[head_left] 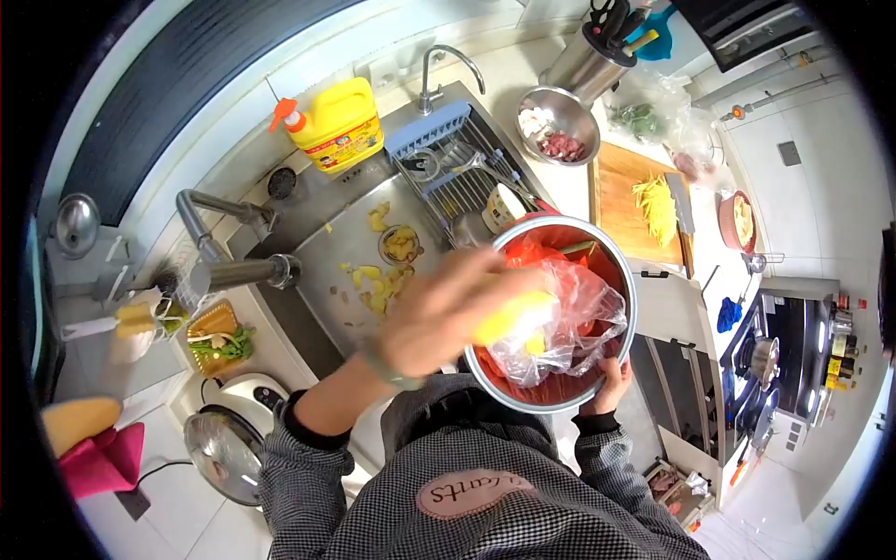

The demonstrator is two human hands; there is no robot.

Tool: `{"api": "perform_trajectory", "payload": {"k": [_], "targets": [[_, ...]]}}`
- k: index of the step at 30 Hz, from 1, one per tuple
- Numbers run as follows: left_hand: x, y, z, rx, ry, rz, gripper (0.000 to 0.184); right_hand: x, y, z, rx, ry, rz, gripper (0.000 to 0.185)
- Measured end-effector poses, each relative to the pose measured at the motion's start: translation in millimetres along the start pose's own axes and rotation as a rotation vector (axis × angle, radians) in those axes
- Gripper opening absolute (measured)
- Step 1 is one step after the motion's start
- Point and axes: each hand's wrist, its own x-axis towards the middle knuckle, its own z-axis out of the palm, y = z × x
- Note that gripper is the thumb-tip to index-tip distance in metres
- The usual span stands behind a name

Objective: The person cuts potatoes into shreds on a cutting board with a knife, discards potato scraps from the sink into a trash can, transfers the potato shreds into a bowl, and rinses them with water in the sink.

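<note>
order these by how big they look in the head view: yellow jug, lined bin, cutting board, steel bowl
1. Bin, though it looks nearest the camera
2. Board
3. Jug and bowl: too alike to rank

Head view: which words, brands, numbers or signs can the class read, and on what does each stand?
Pink oval patch on the grey checked garment: upside-down lettering, perhaps "Hearts", not certain.
Label on the yellow plastic jug with orange pump: too blurred.
Small yellow bottles at far right: too small.
</note>
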Motion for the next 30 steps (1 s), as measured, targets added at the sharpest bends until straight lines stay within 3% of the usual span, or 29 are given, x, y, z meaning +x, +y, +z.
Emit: {"api": "perform_trajectory", "payload": {"k": [5,6,9,10,12,14,16,20,23,24,25,27,30], "targets": [[4.8,-3.5,99.2,0.461,-0.487,-0.187,0.070,1.5,-0.7,0.4,-0.040,-0.006,0.001,0.035],[1.0,-1.2,100.5,0.673,-0.610,-0.183,0.071,1.4,0.1,0.4,-0.038,-0.020,0.008,0.035],[-6.0,-5.2,92.5,0.442,-0.417,-0.151,0.072,6.7,6.8,-12.0,-0.033,-0.067,-0.012,0.040],[-7.2,-0.3,77.3,0.390,-0.254,-0.137,0.052,3.5,1.7,-3.5,-0.013,-0.075,-0.021,0.040],[-20.1,-10.3,38.8,-0.033,0.057,-0.206,0.028,0.3,-2.3,2.0,-0.034,-0.045,-0.006,0.040],[-49.1,-42.6,12.5,0.118,0.341,-0.286,0.016,-0.9,-2.2,1.8,-0.045,-0.024,-0.006,0.039],[-101.1,-116.2,9.6,0.023,0.557,-0.556,0.014,-1.1,-3.9,-2.6,-0.125,-0.025,-0.014,0.038],[-281.5,-331.0,54.3,0.302,0.778,-0.905,0.040,0.3,-2.6,-11.7,-0.128,-0.029,0.009,0.037],[-343.3,-400.2,86.8,0.327,0.678,-1.321,0.058,-4.3,-0.9,-13.4,-0.193,0.083,-0.014,0.034],[-327.7,-401.4,98.9,0.439,0.800,-1.571,0.064,-3.0,3.6,-35.8,-0.268,0.092,-0.006,0.033],[-317.7,-411.1,111.6,0.428,0.787,-1.571,0.064,-4.8,4.0,-34.2,-0.313,0.157,-0.018,0.033],[-306.9,-423.7,131.8,0.412,0.627,-0.785,0.070,-9.8,0.0,-31.4,-0.356,0.237,-0.020,0.030],[-245.4,-444.0,100.9,0.662,0.751,-0.776,0.066,-16.1,2.6,-30.5,-0.315,0.383,-0.008,0.026]]}}
